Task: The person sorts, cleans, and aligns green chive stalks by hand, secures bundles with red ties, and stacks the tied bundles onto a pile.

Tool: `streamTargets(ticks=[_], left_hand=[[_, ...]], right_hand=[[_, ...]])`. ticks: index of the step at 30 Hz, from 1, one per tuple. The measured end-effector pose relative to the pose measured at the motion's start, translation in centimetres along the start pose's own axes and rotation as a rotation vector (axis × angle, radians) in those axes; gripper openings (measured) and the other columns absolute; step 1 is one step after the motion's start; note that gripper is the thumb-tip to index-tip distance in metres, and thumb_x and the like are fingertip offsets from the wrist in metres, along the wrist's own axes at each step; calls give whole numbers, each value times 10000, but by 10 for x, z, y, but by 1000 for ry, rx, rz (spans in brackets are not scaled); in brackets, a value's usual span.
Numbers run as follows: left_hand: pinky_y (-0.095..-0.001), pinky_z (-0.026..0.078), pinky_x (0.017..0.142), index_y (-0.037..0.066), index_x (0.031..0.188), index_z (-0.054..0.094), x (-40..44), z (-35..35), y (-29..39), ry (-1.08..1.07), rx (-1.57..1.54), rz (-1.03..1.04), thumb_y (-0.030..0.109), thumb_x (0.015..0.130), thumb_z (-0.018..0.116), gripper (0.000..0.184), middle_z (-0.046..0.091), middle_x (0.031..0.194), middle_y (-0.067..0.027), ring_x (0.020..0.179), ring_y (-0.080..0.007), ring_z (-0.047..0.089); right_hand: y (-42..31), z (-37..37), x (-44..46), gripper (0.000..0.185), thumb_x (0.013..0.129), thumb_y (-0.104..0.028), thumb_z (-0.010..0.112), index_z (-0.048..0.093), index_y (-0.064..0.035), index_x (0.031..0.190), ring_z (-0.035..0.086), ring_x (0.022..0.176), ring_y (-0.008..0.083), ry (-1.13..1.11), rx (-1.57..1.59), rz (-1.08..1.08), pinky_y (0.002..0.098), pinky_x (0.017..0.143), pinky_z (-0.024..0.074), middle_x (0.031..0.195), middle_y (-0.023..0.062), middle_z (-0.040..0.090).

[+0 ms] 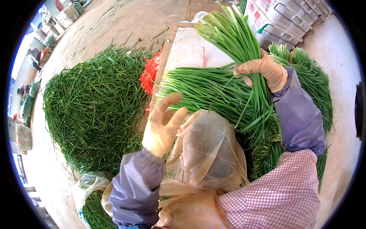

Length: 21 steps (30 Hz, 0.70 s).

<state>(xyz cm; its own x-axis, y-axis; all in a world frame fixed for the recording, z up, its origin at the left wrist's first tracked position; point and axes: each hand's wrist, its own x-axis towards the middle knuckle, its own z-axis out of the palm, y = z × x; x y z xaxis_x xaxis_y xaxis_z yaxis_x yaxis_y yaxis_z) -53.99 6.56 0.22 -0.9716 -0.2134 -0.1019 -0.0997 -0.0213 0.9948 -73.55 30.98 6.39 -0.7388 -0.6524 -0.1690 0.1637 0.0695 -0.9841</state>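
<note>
My right hand (pixel 267 71), in a stained glove, is closed around a bunch of garlic chives (pixel 244 45). The pale cut ends point up and left, and the green leaves hang down. Beneath it, a layer of garlic chives (pixel 202 86) lies across a white board (pixel 187 47), stems to the left. My left hand (pixel 164 124), also gloved, holds nothing; its fingers are spread just left of the plastic-covered knee (pixel 207 149). A red tie (pixel 204 57) lies on the board. Beyond the board's left edge hangs a cluster of red ties (pixel 151 74).
A large heap of loose chives (pixel 93 110) lies on the floor to the left. Bundled chives (pixel 310 80) are stacked at the right. White plastic crates (pixel 280 21) stand at the back right. A clear plastic bag (pixel 91 181) with greens sits at the lower left.
</note>
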Motion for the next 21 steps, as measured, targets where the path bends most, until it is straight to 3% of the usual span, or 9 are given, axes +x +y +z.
streamTargets(ticks=[3, 7, 11, 13, 14, 17, 19, 21], left_hand=[[-276, 517, 758, 2, 1404, 381, 17, 32, 9, -104, -34, 88, 233, 889, 691, 644, 652, 1121, -160, 847, -150, 619], [-253, 492, 650, -30, 1291, 501, 22, 56, 26, -295, -155, -151, 238, 960, 595, 436, 645, 936, -102, 716, -102, 569], [-230, 446, 573, -32, 1129, 611, 0, 30, 7, -213, -8, 82, 156, 1001, 488, 259, 608, 748, -31, 610, -88, 534], [-236, 439, 551, -13, 1106, 635, -18, 1, -5, -140, 292, 198, 158, 981, 515, 243, 606, 713, -21, 594, -84, 529], [-236, 444, 551, -3, 1089, 649, -27, -19, -4, -108, 314, -1, 150, 967, 529, 230, 625, 729, -38, 602, -85, 542], [-263, 492, 592, 31, 1054, 690, -48, -88, -21, 43, 576, -419, 163, 908, 586, 222, 687, 800, -98, 649, -128, 621], [-297, 522, 625, 39, 1140, 659, -74, -144, -65, 16, 1336, -186, 168, 855, 638, 314, 704, 940, -140, 678, -186, 666], [-321, 532, 638, 42, 1215, 616, -80, -143, -64, 100, 1452, 38, 165, 822, 672, 416, 690, 1016, -157, 687, -220, 677]], right_hand=[[-1, 25, -4, 317, 751, -65, 745, 651, -22, 1051, 635, 629, 177, -40, 77, 58, 256, 461, 485, 828, 120, 679], [3, 47, -6, 290, 789, -63, 731, 641, -19, 1061, 638, 601, 173, -28, 127, 107, 274, 495, 499, 815, 118, 686], [14, 28, 0, 200, 807, -78, 709, 652, 1, 982, 647, 570, 167, 28, 139, 74, 281, 481, 521, 812, 115, 693], [20, 11, 3, 180, 811, -77, 703, 656, -1, 968, 646, 554, 161, 78, 223, 44, 280, 466, 523, 817, 114, 697], [19, 3, 2, 154, 824, -99, 692, 659, -8, 944, 648, 548, 157, 83, 261, 45, 272, 446, 518, 819, 114, 700], [21, -26, 2, 421, 850, -145, 667, 567, 13, 1228, 642, 581, 140, -16, 329, -31, 267, 486, 532, 862, 98, 679], [22, -29, 0, 520, 860, -163, 653, 486, 11, 1320, 634, 593, 132, -57, 335, -105, 267, 499, 534, 882, 94, 667], [21, -28, 0, 579, 868, -182, 640, 434, 7, 1375, 627, 600, 127, -103, 337, -175, 267, 508, 535, 895, 93, 657]])
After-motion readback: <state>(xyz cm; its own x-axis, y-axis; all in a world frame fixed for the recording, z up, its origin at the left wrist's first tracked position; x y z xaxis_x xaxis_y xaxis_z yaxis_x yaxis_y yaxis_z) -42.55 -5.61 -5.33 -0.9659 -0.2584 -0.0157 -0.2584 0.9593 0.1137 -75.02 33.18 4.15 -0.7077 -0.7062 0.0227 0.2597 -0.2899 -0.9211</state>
